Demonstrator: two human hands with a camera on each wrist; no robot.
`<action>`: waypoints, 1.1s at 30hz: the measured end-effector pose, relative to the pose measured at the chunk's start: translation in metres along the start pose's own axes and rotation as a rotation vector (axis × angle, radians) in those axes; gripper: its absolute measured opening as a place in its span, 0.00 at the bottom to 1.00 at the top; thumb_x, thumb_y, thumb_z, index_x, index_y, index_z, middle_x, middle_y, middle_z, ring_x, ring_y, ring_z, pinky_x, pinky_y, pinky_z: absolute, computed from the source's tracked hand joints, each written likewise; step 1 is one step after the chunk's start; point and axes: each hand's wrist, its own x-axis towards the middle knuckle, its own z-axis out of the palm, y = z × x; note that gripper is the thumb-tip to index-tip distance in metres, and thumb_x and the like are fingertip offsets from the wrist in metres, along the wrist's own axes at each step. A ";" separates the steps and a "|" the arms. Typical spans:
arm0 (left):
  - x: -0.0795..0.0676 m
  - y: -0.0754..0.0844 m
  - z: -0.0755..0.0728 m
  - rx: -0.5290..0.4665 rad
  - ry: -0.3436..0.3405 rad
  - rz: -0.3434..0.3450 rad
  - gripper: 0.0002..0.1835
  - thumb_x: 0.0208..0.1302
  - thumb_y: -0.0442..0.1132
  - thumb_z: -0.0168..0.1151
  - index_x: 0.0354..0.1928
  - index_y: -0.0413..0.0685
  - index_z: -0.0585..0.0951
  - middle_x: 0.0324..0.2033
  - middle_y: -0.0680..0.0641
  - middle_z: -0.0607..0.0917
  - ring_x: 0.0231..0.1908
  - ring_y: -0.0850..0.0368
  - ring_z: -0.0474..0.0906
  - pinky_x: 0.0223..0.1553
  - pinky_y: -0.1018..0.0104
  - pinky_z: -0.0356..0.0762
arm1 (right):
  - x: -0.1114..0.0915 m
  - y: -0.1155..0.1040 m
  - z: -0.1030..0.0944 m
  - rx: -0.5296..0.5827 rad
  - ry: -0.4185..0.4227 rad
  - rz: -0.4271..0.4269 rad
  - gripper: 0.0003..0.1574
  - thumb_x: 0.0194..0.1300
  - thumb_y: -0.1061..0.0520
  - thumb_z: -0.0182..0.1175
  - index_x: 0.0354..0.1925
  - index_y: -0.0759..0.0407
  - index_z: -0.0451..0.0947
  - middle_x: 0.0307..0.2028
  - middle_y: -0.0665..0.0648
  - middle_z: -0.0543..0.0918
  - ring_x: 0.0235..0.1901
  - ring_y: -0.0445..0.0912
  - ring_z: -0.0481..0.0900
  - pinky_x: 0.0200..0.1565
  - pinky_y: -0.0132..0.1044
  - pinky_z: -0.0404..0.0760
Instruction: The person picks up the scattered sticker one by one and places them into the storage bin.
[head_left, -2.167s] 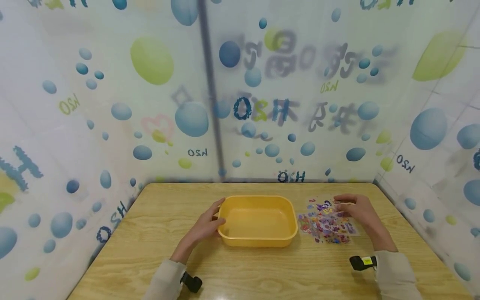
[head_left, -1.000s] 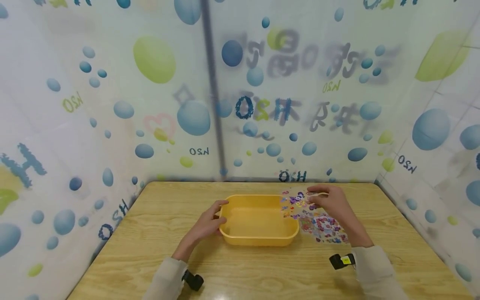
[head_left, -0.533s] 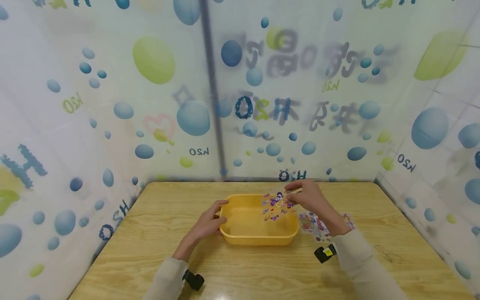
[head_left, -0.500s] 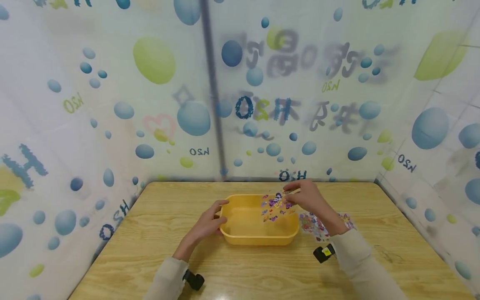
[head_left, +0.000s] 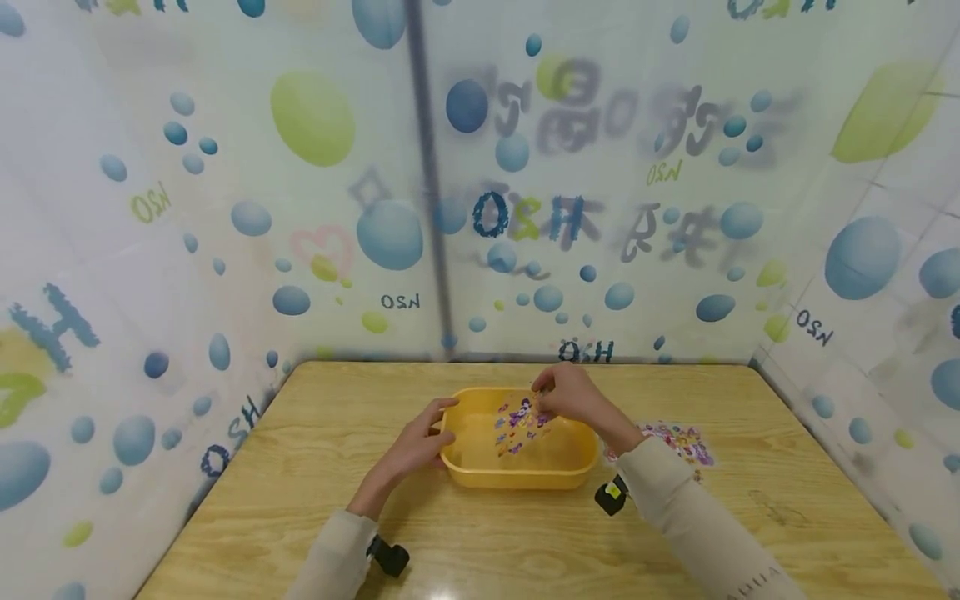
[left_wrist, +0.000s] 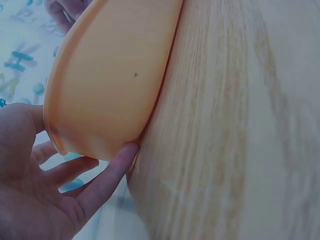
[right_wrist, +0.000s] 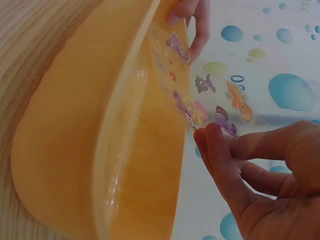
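Observation:
A yellow plastic basin [head_left: 517, 480] stands on the wooden table. My left hand [head_left: 414, 440] grips its left end, thumb at the rim; in the left wrist view, fingers of this hand [left_wrist: 55, 195] lie against the outer wall of the basin [left_wrist: 110, 80]. Above the basin's opening, my right hand [head_left: 576, 398] pinches a clear sticker sheet [head_left: 516, 427] by its right side. Close up in the right wrist view, thumb and fingertips of the right hand [right_wrist: 250, 170] hold the edge of the sheet [right_wrist: 204, 84], printed with small cartoon ponies.
More sticker sheets [head_left: 686, 442] lie on the table right of the basin, partly hidden by the right forearm. The table [head_left: 480, 542] meets patterned curtains [head_left: 510, 275] at the back and sides.
My right hand has lifted one sticker sheet from the pile and carried it left, over the basin. My left hand has kept its hold on the basin, which stays in place.

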 end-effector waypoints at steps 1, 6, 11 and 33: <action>0.000 0.000 0.000 -0.001 -0.002 -0.001 0.31 0.73 0.34 0.56 0.76 0.53 0.66 0.73 0.30 0.69 0.49 0.45 0.83 0.30 0.59 0.88 | 0.001 0.000 0.002 0.005 -0.009 0.012 0.17 0.60 0.70 0.64 0.49 0.70 0.84 0.36 0.62 0.87 0.26 0.44 0.86 0.40 0.46 0.91; -0.001 -0.001 0.001 -0.011 -0.002 -0.004 0.30 0.73 0.34 0.56 0.76 0.54 0.66 0.72 0.30 0.70 0.49 0.44 0.83 0.31 0.57 0.88 | 0.005 -0.004 0.010 -0.026 -0.031 0.057 0.13 0.60 0.71 0.64 0.44 0.69 0.85 0.40 0.63 0.87 0.28 0.45 0.86 0.38 0.44 0.91; -0.003 0.001 0.000 -0.012 -0.002 -0.005 0.31 0.73 0.34 0.56 0.76 0.53 0.66 0.72 0.29 0.69 0.51 0.42 0.83 0.31 0.57 0.88 | 0.009 -0.003 0.019 -0.105 -0.018 0.037 0.13 0.60 0.71 0.65 0.45 0.70 0.87 0.42 0.65 0.88 0.26 0.45 0.86 0.33 0.40 0.90; -0.002 0.003 0.000 -0.012 0.003 0.000 0.31 0.72 0.34 0.57 0.76 0.53 0.67 0.72 0.29 0.70 0.51 0.42 0.83 0.31 0.54 0.89 | 0.032 -0.002 0.020 -0.345 -0.129 0.182 0.11 0.61 0.69 0.67 0.22 0.64 0.83 0.20 0.58 0.83 0.17 0.45 0.84 0.23 0.34 0.85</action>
